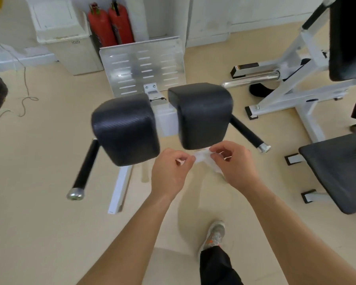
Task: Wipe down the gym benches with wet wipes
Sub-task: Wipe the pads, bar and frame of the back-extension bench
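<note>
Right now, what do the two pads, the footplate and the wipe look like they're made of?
Left pad and right pad: probably vinyl or faux leather, black, woven-look texture, soft sheen. Footplate: bare metal, likely aluminium, brushed and reflective, with slots. Wipe: thin white nonwoven cloth, limp and crumpled.

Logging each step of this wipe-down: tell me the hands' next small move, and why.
Probably pull the wet wipe open flat. The left hand and right hand each pinch it, it is bunched between them, and it is held just in front of the right black pad, so it looks unready for wiping.
</note>
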Motion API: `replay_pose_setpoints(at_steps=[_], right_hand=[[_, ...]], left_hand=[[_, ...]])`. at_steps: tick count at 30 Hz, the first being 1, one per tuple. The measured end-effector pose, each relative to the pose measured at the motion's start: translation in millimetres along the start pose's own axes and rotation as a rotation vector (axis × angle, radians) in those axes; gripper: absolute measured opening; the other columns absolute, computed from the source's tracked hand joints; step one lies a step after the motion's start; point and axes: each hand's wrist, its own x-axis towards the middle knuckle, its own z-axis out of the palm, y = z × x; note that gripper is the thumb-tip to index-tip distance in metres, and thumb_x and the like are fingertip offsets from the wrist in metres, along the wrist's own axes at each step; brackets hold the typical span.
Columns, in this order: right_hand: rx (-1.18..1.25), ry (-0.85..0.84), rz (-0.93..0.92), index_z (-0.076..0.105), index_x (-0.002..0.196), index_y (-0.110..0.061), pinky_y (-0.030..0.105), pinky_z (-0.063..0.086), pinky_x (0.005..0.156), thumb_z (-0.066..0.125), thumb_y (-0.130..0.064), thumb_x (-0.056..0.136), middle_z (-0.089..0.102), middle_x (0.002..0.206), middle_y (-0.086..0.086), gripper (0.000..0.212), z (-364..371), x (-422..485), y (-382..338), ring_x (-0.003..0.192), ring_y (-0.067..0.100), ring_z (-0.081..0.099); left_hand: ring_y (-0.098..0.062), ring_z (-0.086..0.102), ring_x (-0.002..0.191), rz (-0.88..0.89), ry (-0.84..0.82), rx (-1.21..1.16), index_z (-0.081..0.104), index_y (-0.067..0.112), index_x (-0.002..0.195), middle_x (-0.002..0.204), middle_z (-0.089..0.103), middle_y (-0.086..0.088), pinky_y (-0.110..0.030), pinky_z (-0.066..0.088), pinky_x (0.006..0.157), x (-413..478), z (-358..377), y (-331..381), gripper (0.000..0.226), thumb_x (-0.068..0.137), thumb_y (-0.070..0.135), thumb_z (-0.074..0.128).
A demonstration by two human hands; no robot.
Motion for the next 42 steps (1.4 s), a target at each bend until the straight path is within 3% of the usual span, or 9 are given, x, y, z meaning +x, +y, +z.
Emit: replay_pose_setpoints(at_steps=[4,8,13,18,22,28,31,35,42], right_hand=[[-0.024,0.029,-0.009,0.072,0.093,-0.029,0.01,0.044,0.071,0.065,-0.01,0.093,0.066,0.095,-0.017,0.021,-57.8,42.1,65.4,0.082,-0.001,0.061],[-0.092,0.105,-0.067,0.075,0.092,-0.023,0.007,0.043,0.071,0.063,-0.002,0.09,0.063,0.099,-0.008,0.024,-86.6,90.1,112.9,0.08,0.008,0.061],[-0.177,0.068,-0.086,0.078,0.095,-0.015,0.006,0.039,0.07,0.059,0.001,0.088,0.059,0.1,-0.004,0.026,-86.1,140.4,165.0,0.085,0.013,0.058],[-0.181,-0.038,-0.054,0.079,0.091,-0.023,0.026,0.049,0.069,0.061,-0.014,0.092,0.065,0.093,-0.002,0.02,-91.2,141.5,186.8,0.083,0.014,0.062],[-0.106,-0.097,-0.016,0.069,0.077,-0.045,0.02,0.049,0.072,0.068,-0.032,0.092,0.067,0.089,-0.012,0.02,-103.2,129.6,178.5,0.085,0.001,0.064],[-0.063,-0.155,0.097,0.077,0.084,-0.025,0.004,0.042,0.056,0.078,-0.023,0.086,0.072,0.078,-0.013,0.003,-106.6,155.6,176.2,0.073,-0.006,0.064],[-0.053,-0.155,0.089,0.075,0.08,-0.025,0.008,0.043,0.054,0.079,-0.025,0.085,0.071,0.071,-0.01,0.006,-94.3,179.4,174.1,0.065,-0.001,0.063],[0.021,-0.176,0.064,0.074,0.078,-0.026,0.023,0.052,0.068,0.077,-0.018,0.085,0.072,0.073,-0.009,0.011,-81.0,206.7,178.4,0.071,0.005,0.067],[-0.024,-0.377,-0.042,0.072,0.075,-0.029,0.01,0.042,0.057,0.077,-0.019,0.086,0.069,0.067,-0.011,0.016,-118.3,177.2,198.9,0.061,0.001,0.059]], left_hand=[[0.006,0.061,0.079,-0.054,0.075,-0.083,0.063,0.03,0.08,0.076,0.065,0.018,-0.02,0.053,0.067,15.9,95.4,33.0,0.015,0.088,0.034,0.075],[-0.002,0.062,0.078,0.008,0.127,-0.122,0.061,0.028,0.084,0.081,0.065,0.017,-0.02,0.053,0.069,42.1,170.6,50.4,0.015,0.091,0.02,0.071],[-0.004,0.06,0.08,0.086,0.173,-0.018,0.073,0.021,0.1,0.092,0.062,0.012,-0.022,0.054,0.074,81.9,234.9,39.3,0.015,0.095,0.01,0.064],[-0.003,0.061,0.077,-0.051,0.069,-0.165,0.075,0.022,0.088,0.079,0.065,0.016,-0.011,0.044,0.065,76.8,257.0,34.6,0.015,0.096,0.027,0.063],[0.0,0.057,0.061,-0.182,0.005,-0.32,0.074,0.02,0.079,0.059,0.061,0.02,-0.009,0.038,0.059,70.3,265.3,46.0,0.032,0.094,0.047,0.066],[-0.006,0.065,0.071,-0.221,0.082,-0.388,0.072,0.017,0.082,0.071,0.07,0.01,-0.01,0.045,0.065,88.7,272.1,48.1,0.016,0.089,0.031,0.076],[-0.002,0.061,0.068,-0.229,0.188,-0.399,0.068,0.018,0.08,0.069,0.066,0.012,-0.009,0.043,0.063,99.5,277.6,55.7,0.012,0.091,0.02,0.073],[-0.005,0.059,0.07,-0.291,0.362,-0.415,0.067,0.025,0.085,0.076,0.065,0.007,-0.011,0.043,0.065,108.9,292.6,64.4,0.01,0.093,0.019,0.071],[0.002,0.06,0.067,-0.332,0.287,-0.391,0.069,0.022,0.084,0.071,0.067,0.013,-0.008,0.043,0.064,68.2,297.7,65.7,0.009,0.091,0.017,0.072]])
